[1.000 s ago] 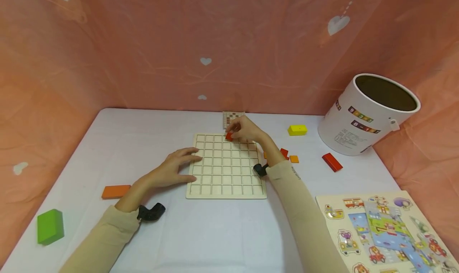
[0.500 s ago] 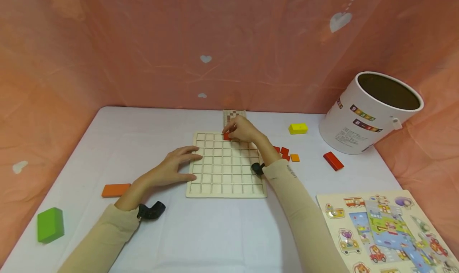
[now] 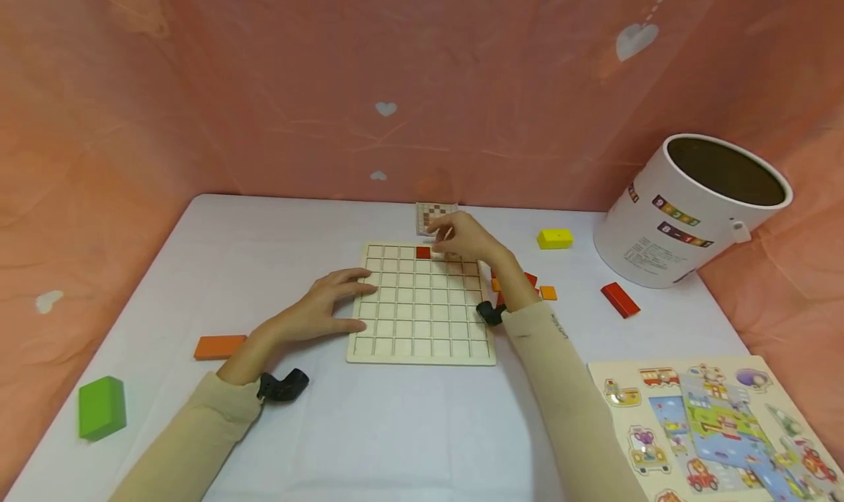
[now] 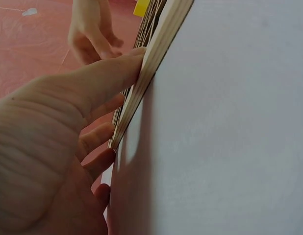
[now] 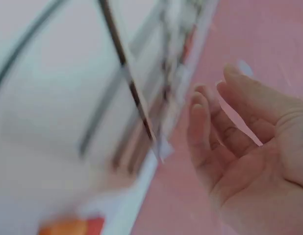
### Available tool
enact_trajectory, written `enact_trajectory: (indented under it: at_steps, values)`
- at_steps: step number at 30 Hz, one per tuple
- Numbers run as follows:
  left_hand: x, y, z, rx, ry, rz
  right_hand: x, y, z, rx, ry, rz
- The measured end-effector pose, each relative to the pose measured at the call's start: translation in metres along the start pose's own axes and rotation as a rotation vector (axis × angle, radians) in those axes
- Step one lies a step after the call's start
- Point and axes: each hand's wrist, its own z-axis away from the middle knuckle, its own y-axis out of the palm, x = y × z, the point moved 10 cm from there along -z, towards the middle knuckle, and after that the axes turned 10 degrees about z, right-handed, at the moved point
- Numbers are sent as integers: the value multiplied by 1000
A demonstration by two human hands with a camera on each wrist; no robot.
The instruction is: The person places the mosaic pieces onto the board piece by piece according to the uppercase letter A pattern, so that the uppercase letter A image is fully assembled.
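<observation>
A pale wooden grid board (image 3: 413,313) lies on the white table. One red square tile (image 3: 423,253) sits in a cell of its far row. My left hand (image 3: 330,304) rests against the board's left edge; in the left wrist view the thumb (image 4: 112,73) touches the board's side. Over the far right part of the board is my right hand (image 3: 464,237), just right of the red tile. Nothing shows between its loosely bent fingers (image 5: 198,127) in the right wrist view. A small patterned card (image 3: 426,212) stands behind the board, partly covered by the right hand.
Red tiles (image 3: 531,278) and an orange tile (image 3: 548,293) lie right of the board, partly behind the right forearm. Yellow (image 3: 555,239), red (image 3: 620,300), orange (image 3: 219,347) and green (image 3: 102,408) blocks lie farther out. A white bucket (image 3: 649,231) and picture puzzle board (image 3: 609,374) stand right.
My right hand set the red tile into the far-row cell, let it go and moved slightly right of it. My left hand has stayed at the board's edge.
</observation>
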Motion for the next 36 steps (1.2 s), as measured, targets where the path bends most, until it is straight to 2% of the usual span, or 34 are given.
enact_trajectory:
  at_steps: [4,8,12,15,19,25,36]
  values:
    - [0,0,0,2,-10,1,-23,-21,29,12,41,-71]
    - [0,1,0,8,-25,9,-58,-36,68,59,108,-57]
    - [-1,1,1,4,-22,5,-88,-44,102,78,153,-69]
    - [0,1,2,1,-27,14,-100,-45,117,84,160,-106]
    - [0,1,1,1,-41,42,-109,-46,125,63,159,-133]
    - [2,1,2,-8,-74,85,-110,-43,120,45,139,-97]
    - [5,-2,1,-43,-68,69,-105,-36,115,69,136,-52]
